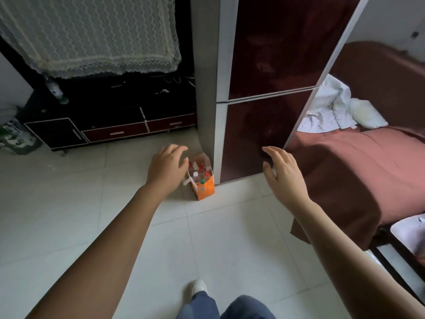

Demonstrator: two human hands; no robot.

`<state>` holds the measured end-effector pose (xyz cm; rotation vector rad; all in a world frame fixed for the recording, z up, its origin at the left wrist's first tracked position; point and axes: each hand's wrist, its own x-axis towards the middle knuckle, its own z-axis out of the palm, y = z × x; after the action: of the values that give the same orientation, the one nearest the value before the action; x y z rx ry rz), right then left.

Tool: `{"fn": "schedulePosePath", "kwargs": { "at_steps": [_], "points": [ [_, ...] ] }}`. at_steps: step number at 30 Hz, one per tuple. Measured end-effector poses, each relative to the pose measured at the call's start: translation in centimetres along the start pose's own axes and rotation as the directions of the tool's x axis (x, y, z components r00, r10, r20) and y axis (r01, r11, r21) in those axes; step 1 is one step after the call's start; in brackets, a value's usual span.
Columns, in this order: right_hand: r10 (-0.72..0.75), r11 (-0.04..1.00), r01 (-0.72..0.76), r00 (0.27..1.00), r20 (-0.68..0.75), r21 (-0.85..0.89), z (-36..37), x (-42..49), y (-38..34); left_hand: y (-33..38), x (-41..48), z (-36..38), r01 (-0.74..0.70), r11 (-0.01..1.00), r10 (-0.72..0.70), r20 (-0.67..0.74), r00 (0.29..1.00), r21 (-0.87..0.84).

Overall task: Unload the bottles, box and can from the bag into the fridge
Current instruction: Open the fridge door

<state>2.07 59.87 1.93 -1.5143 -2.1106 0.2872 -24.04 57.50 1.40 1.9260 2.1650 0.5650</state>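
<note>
An orange paper bag (205,189) stands on the tiled floor against the fridge's left front corner. Several bottles (199,174) with red, white and green caps poke out of its top; I cannot make out a box or a can. The dark red fridge (264,132) has both doors closed. My left hand (166,168) hovers just left of the bag's top with relaxed fingers, holding nothing. My right hand (284,174) is spread in front of the lower fridge door, also holding nothing.
A black TV cabinet (110,125) with drawers stands to the left under a lace cloth (92,35). A bed with a reddish cover (358,171) lies close on the right of the fridge. My shoe (198,287) is on the floor tiles below.
</note>
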Motion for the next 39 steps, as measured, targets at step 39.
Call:
{"fn": "schedulePosePath", "kwargs": {
  "at_steps": [39],
  "points": [
    [-0.033,0.999,0.029,0.969,-0.243,-0.017,4.1,37.8,4.1,-1.9,39.3,-1.4,-0.166,0.983,0.151,-0.161,0.975,-0.083]
  ]
}}
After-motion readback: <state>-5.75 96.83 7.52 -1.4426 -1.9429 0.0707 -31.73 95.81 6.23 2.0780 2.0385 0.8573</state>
